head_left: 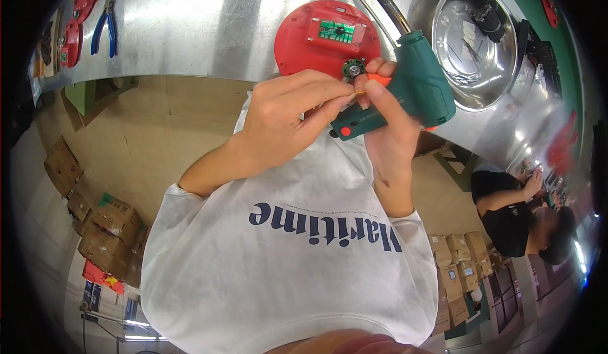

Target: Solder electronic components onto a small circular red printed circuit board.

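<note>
My right hand (394, 116) is wrapped around the handle of a green soldering gun (425, 78) with an orange trigger, its metal tube pointing toward the table's far side. My left hand (291, 103) is closed, fingertips pinched together against the right thumb and fingers. Between the fingertips shows a thin yellowish strand (360, 92), too small to name surely. Just beyond the hands lies a round red plastic housing (294, 43) holding a small green circuit board (335, 31). A small round part with a green rim (353, 69) sits by its near edge, next to my fingers.
A shiny steel bowl (451, 78) with a dark object and paper scraps stands to the right. Blue-handled pliers (104, 27) and red housings (71, 42) lie at the left on the metal table (183, 24). A co-worker (506, 208) sits at right; cardboard boxes (114, 233) stand on the floor.
</note>
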Demonstrator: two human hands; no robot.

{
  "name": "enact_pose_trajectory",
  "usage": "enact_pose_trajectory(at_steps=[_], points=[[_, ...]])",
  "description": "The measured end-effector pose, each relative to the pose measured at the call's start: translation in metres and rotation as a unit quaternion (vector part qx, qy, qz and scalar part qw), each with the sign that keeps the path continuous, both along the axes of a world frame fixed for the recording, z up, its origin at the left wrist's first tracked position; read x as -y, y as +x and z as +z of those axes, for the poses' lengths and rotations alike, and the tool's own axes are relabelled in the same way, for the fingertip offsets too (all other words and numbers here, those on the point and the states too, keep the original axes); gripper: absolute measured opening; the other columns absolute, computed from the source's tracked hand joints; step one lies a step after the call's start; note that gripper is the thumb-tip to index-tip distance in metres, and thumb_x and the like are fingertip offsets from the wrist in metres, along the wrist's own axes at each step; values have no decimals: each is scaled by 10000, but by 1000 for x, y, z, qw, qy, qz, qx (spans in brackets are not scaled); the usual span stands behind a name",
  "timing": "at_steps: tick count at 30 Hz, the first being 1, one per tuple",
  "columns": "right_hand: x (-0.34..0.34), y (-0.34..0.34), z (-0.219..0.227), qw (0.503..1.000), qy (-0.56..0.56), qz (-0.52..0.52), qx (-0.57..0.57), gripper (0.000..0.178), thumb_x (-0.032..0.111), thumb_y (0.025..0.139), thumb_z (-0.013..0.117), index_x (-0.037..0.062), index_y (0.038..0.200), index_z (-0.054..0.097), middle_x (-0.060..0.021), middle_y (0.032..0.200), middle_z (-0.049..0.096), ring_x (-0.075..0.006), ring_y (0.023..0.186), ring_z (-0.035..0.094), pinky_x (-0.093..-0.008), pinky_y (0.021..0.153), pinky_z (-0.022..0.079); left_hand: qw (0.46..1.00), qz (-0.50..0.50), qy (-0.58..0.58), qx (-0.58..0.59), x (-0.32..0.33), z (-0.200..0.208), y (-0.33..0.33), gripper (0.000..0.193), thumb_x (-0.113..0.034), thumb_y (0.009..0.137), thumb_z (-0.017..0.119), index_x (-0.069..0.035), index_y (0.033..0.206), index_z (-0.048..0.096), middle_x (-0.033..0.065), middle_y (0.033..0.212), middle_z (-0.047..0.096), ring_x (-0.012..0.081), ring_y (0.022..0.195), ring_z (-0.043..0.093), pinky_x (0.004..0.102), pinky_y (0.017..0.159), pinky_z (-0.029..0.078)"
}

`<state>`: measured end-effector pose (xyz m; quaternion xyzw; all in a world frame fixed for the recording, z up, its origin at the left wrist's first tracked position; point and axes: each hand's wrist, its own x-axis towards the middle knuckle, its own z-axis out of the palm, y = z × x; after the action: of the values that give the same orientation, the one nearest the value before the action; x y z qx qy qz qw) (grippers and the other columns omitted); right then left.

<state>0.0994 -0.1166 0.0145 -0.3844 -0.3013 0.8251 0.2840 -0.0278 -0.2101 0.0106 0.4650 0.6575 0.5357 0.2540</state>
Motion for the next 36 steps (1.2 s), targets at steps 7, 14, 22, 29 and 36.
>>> enact_pose_trajectory(at_steps=[7,14,22,29,36], points=[[4,-3,-1,1000,0,-8,9,288,-94,776,630,20,1030,559,-109,1050,574,-147,786,586,-266,685,465,998,-7,-64,-1,1,8,-1,129,58,755,694,21,878,686,101,805,679,165,647,628,233,543,480],[4,2,-1,999,37,-8,1,234,-7,851,558,4,1082,526,-127,1093,548,-195,860,590,-285,716,456,998,27,-26,-48,2,-2,-5,125,40,716,711,-8,830,698,96,969,649,174,735,600,250,578,459],[-6,55,3,976,159,71,134,277,143,830,585,-27,1033,502,-146,1049,534,-176,736,515,-272,633,407,989,139,-18,-40,-16,-26,-9,97,15,722,723,-18,810,699,123,1208,578,228,1083,513,291,809,454],[-7,75,11,953,172,142,203,217,153,799,584,-20,917,527,-157,864,563,-154,683,493,-268,623,401,985,166,-35,-22,-22,-26,-7,58,-5,730,710,-21,781,687,104,1212,579,223,1061,514,319,892,433],[-13,84,6,937,182,195,225,210,140,795,571,-29,917,546,-134,775,563,-157,657,495,-268,597,396,985,165,-55,-8,-22,-22,-8,48,-4,722,698,-27,760,680,85,1208,577,210,1043,503,321,900,422]])
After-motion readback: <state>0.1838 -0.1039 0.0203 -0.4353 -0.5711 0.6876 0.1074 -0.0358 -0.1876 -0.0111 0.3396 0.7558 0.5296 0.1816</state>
